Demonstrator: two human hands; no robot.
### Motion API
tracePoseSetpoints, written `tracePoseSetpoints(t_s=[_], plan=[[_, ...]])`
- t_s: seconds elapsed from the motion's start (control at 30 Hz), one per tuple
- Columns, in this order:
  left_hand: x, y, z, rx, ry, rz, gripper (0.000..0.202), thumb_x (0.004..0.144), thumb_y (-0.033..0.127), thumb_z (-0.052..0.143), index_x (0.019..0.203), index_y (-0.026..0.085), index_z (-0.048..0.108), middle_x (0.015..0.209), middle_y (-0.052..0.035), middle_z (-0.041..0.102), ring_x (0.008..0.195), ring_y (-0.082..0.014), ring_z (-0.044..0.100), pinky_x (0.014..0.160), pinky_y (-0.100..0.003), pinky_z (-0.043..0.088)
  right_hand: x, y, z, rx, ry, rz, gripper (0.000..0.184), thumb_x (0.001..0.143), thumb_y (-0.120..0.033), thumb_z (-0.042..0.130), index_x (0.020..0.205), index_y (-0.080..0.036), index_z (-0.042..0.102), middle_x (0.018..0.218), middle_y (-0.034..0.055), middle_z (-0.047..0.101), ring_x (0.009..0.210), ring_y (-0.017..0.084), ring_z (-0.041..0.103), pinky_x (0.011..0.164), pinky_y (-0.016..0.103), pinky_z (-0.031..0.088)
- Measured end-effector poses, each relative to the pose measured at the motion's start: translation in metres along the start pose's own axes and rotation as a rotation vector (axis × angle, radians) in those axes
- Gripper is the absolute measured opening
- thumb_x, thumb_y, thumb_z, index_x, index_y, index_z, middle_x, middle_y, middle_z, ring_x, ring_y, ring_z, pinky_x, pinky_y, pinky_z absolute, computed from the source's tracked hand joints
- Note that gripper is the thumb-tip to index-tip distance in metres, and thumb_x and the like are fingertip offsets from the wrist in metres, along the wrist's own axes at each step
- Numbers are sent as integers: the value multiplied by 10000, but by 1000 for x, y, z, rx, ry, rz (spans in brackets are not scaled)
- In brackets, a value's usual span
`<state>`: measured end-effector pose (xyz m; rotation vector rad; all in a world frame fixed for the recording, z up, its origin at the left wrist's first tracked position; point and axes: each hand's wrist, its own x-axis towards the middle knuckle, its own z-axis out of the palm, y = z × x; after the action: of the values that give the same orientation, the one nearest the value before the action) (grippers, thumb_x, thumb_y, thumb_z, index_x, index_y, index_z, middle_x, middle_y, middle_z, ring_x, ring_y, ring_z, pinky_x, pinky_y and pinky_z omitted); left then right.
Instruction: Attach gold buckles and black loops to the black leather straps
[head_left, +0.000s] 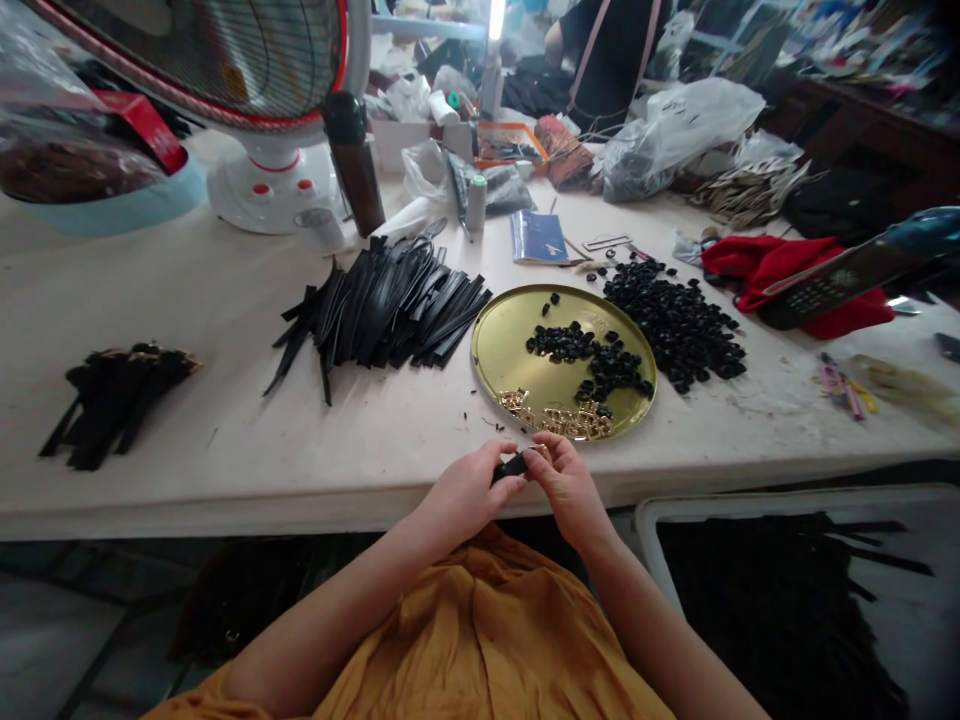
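Note:
Close to the table's front edge, my left hand (pixel 466 492) is closed on a short black strap (pixel 511 466). My right hand (pixel 574 492) meets it at the strap's other end, fingers pinched on a small gold buckle (pixel 544 454); how the two are joined is partly hidden by my fingers. Just beyond my hands lies a round gold tray (pixel 499 345). It carries gold buckles (pixel 566 422) along its near rim and small black loops (pixel 562 343) in the middle. Left of it spreads a pile of black straps (pixel 382 310); a larger heap of black loops (pixel 675 325) is on its right.
A bundle of straps with gold ends (pixel 124 400) lies at far left. Behind stand a fan (pixel 262 190), a thread spool (pixel 476 205) and a blue booklet (pixel 538 238). Red cloth (pixel 780 270) and snips (pixel 840 388) are right. A white bin (pixel 652 520) sits below.

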<state>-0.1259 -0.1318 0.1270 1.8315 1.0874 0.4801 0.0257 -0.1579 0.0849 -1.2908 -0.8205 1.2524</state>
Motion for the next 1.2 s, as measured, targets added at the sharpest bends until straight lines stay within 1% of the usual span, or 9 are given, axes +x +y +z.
tracePoseSetpoints(t_s=[0.07,0.13,0.27,0.43,0.6,0.77,0.87,1.03,1.2], plan=[[4,-7,0,-9,-14,-31,427,766,325,535,1151,142,504,1079,-118,612,983,-237,556,846,-343,415,1,-1,-1,-57,-38,13,335,689,-387,657,949,-212,538,697,-38,513,631,110,468,631,257,385],[7,-15,-1,-81,-76,-67,412,736,310,558,1111,142,533,1030,-107,630,941,-226,573,814,-329,433,2,-1,-3,-127,-43,9,314,703,-397,636,937,-201,565,694,-28,521,643,118,468,636,262,378],[11,-29,-3,-378,-212,-178,276,752,291,500,949,118,584,809,-60,659,717,-158,608,677,-271,467,5,0,-3,-187,38,-69,268,714,-390,622,901,-206,570,719,-17,543,692,138,488,659,272,373],[11,-38,1,-381,-109,-174,267,741,321,516,896,127,614,762,-42,660,705,-151,602,688,-263,450,4,2,2,-357,87,-184,190,742,-349,593,871,-215,554,707,-8,544,657,150,485,630,284,373],[11,-36,6,-354,-130,-173,250,715,324,546,863,132,609,741,-34,654,682,-145,589,638,-248,443,-2,4,2,-457,158,-257,169,755,-339,571,876,-223,546,771,11,567,696,161,504,662,299,378],[8,-32,12,-491,-156,-265,197,694,270,559,824,123,552,716,-33,651,656,-131,596,641,-249,458,-5,7,-3,-356,-8,-119,234,713,-355,615,881,-221,525,668,-27,542,603,137,491,586,275,370],[4,-32,13,-486,-144,-246,171,679,239,563,804,123,559,700,-21,643,660,-131,592,655,-251,453,-6,5,-6,-335,-88,-48,267,671,-371,650,845,-208,530,630,-37,534,581,127,487,562,266,363],[0,-26,10,-540,-133,-271,114,686,201,553,769,127,527,639,0,620,590,-102,575,616,-230,445,-9,0,-4,-264,-51,-16,298,668,-419,645,830,-198,529,603,-37,552,547,125,521,563,273,396],[-3,-21,6,-675,-182,-325,137,730,241,553,792,123,523,662,-8,631,579,-86,583,614,-220,445,-13,0,-4,-114,-60,84,333,648,-431,665,834,-194,523,644,-47,563,517,98,527,561,262,421]])
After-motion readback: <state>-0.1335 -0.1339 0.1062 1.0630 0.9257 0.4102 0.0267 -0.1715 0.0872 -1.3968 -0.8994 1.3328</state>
